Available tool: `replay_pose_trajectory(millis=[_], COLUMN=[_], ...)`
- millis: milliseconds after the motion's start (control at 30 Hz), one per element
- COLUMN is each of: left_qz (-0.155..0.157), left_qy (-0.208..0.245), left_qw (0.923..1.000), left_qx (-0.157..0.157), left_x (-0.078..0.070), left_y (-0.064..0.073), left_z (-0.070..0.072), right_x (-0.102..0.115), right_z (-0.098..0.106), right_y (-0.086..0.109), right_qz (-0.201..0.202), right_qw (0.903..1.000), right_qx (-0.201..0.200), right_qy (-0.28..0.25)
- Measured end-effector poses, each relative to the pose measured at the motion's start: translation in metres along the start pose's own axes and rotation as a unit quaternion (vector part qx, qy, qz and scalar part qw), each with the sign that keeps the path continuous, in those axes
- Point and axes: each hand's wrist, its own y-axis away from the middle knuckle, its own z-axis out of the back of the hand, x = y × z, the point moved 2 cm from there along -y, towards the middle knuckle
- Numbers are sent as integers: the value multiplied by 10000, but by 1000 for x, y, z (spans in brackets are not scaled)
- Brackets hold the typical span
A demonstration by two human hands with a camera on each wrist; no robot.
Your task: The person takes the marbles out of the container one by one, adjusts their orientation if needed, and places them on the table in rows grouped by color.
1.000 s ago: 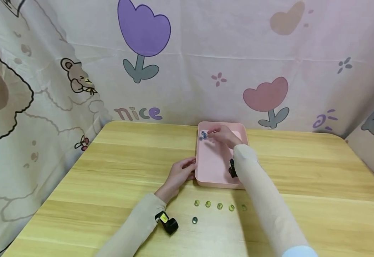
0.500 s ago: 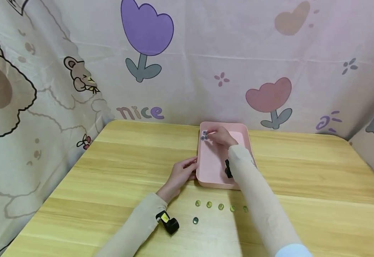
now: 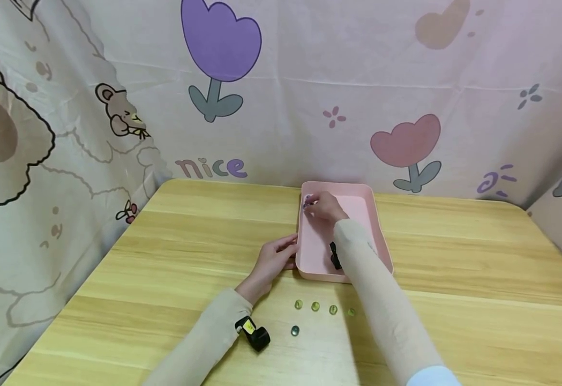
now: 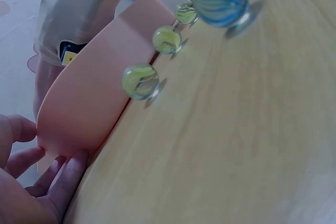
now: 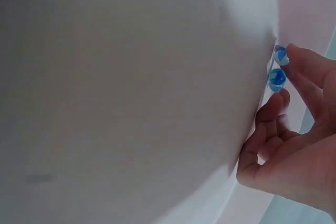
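A shallow pink tray (image 3: 319,262) lies on the wooden table. My left hand (image 3: 269,262) rests its fingertips against the tray's near left wall, fingers loosely extended. Inside the tray's far left corner, my right hand (image 3: 328,207) has its thumb and a fingertip around two blue-swirled glass marbles (image 5: 277,80), the other fingers curled. That hand mostly covers the small group of marbles there in the head view. In front of the tray, several yellow-green marbles (image 3: 315,306) stand in a row. Nearer to me sits a single blue-streaked marble (image 4: 220,1).
The tabletop (image 3: 203,236) reaches back to a printed cloth backdrop (image 3: 300,134). My right sleeve (image 3: 382,289) crosses the tray's near right part and the right end of the marble row. A black wrist camera (image 3: 254,333) sits on my left sleeve.
My right hand has shifted slightly left over the blue marbles and now hides most of them. Its sleeve now covers the rightmost yellow-green marble. My left hand stays against the tray.
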Motion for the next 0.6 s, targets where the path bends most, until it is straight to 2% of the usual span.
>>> replay_pose_trajectory(millis=[233,467,600], left_qz=[-29,-18,-36], left_qy=[51,39,-20], left_qw=[10000,10000,10000], left_qx=[11,0,-30], left_x=[0,1,1], left_y=[1,0,-1], left_z=[-1,-1,-1], right_x=[0,-2,-2], right_z=[-3,-3,-2], right_y=[-2,-1,1], right_qz=[-86,-101,-88], right_qw=[9996,9997,9999], right_qx=[-12,47,36], right_qy=[265,211,-34])
